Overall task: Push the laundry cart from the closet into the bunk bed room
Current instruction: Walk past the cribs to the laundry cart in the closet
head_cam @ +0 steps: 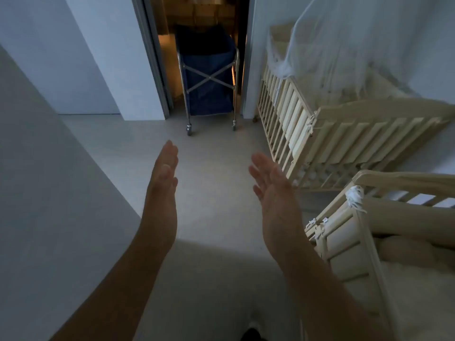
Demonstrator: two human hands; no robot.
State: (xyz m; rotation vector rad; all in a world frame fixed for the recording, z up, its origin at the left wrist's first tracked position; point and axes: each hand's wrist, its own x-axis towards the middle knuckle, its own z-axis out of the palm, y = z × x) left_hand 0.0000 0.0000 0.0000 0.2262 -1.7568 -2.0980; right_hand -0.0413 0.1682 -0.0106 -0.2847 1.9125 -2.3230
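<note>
The laundry cart [208, 77] stands in the closet doorway ahead: a dark blue fabric bin in a metal frame with crossed braces and small caster wheels. Its front wheels rest on the pale floor just outside the threshold. My left hand [163, 173] and my right hand [269, 183] are stretched forward side by side, palms facing each other, fingers straight and apart. Both hold nothing and are well short of the cart, with bare floor between.
A cream wooden crib [307, 124] under white netting lines the right wall beside the doorway. A second crib [349, 232] stands nearer on the right. A grey wall [49, 168] runs along the left, and the grey door frame [155, 65] narrows the opening.
</note>
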